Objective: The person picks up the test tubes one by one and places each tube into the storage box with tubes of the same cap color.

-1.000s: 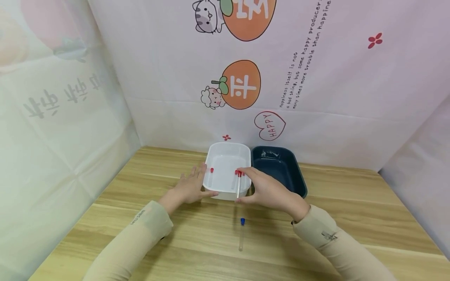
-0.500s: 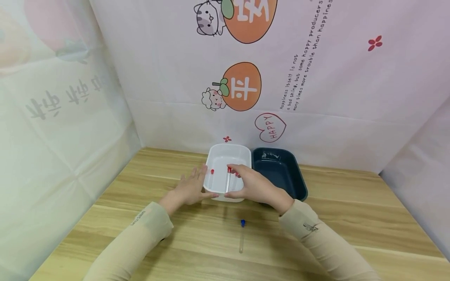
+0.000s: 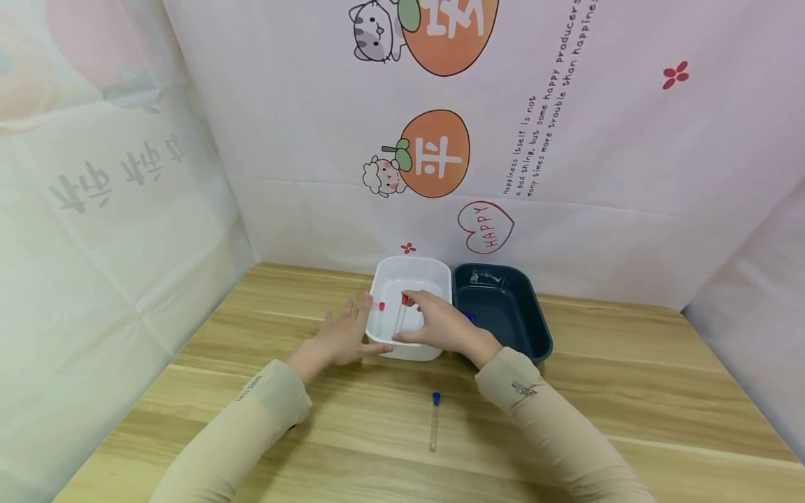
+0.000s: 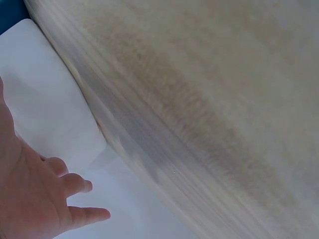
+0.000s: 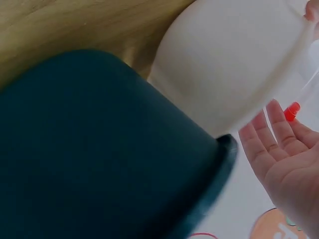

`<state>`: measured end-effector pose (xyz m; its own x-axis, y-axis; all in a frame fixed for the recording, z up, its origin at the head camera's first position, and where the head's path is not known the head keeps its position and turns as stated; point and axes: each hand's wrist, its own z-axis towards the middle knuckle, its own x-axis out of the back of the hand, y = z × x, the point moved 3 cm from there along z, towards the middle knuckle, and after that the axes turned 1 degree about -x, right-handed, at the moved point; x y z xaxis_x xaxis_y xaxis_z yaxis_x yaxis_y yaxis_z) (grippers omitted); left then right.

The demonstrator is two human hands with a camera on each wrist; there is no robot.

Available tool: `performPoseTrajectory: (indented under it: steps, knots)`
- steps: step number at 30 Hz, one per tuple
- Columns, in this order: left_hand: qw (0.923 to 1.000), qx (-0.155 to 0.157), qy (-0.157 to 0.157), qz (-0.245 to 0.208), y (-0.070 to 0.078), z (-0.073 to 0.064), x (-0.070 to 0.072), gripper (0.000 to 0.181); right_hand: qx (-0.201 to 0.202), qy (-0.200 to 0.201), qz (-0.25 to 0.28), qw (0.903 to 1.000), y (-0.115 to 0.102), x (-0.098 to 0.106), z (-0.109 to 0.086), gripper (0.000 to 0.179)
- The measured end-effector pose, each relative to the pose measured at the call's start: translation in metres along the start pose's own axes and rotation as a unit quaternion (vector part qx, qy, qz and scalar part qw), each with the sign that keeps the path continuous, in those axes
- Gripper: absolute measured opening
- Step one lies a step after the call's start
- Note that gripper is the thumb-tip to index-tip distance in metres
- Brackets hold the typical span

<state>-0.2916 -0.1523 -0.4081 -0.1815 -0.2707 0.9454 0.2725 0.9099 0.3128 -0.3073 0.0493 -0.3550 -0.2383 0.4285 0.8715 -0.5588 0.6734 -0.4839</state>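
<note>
In the head view my right hand (image 3: 445, 323) pinches a red-capped test tube (image 3: 400, 316) between thumb and fingers, the cap end up and slightly tilted, over the white tray (image 3: 411, 353). Its red cap (image 5: 291, 111) shows at the fingertips in the right wrist view. Another red-capped test tube (image 3: 380, 318) lies inside the tray along its left wall. My left hand (image 3: 342, 337) rests at the tray's left front corner, fingers spread along the side and thumb along the front. The left wrist view shows those fingers (image 4: 89, 215) extended.
A dark blue tray (image 3: 503, 304) stands against the white one on the right; a blue cap (image 3: 469, 317) peeks out beside my right wrist. One blue-capped test tube (image 3: 434, 425) lies on the wooden table (image 3: 352, 433) in front. Printed cloth (image 3: 302, 223) hangs behind.
My right hand has carried the red-capped test tube leftward, from the white tray's front right corner to over its middle. The left hand stays put.
</note>
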Motion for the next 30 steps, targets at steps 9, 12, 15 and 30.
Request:
performPoseTrajectory:
  steps: [9, 12, 15, 30]
  knots:
    - [1.0, -0.003, 0.002, -0.001, -0.001, -0.002, 0.001, 0.115, -0.046, -0.014, 0.004, 0.9988, 0.015, -0.006, 0.028, 0.088]
    - [1.0, -0.001, -0.001, -0.002, -0.003, -0.001, 0.001, 0.115, -0.05, -0.029, -0.022, 0.9981, 0.019, -0.012, 0.035, 0.087]
    - [1.0, 0.0, -0.004, -0.007, -0.003, -0.001, 0.0, 0.115, -0.052, -0.041, -0.048, 0.9966, 0.022, -0.017, 0.039, 0.087]
    - [1.0, -0.006, 0.001, -0.003, -0.003, 0.001, 0.001, 0.115, -0.073, -0.091, -0.112, 0.9868, 0.035, -0.026, 0.056, 0.087]
